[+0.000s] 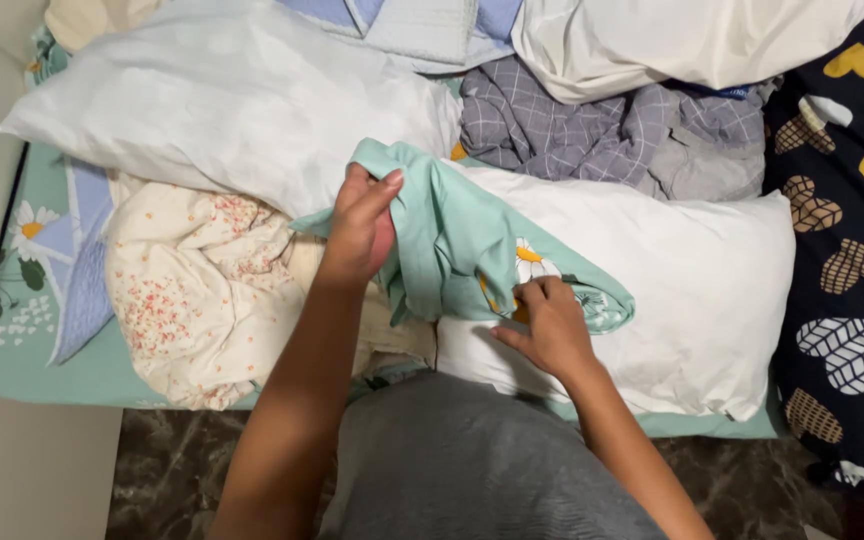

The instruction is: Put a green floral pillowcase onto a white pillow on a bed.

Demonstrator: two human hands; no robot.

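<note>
A mint-green pillowcase (452,230) with a daisy print lies bunched over one end of a bare white pillow (692,290) on the bed. My left hand (360,228) grips the upper left part of the green cloth and holds it raised. My right hand (549,322) pinches the cloth's lower edge by the daisy, resting on the white pillow. The pillow's left end is hidden under the cloth.
A second white pillow (232,100) lies at the back left. A cream floral cloth (202,290) is crumpled at the left, a grey checked cloth (592,130) behind, a dark heart-patterned blanket (852,250) at the right. The green bedsheet (62,370) ends at a dark marble floor (182,460).
</note>
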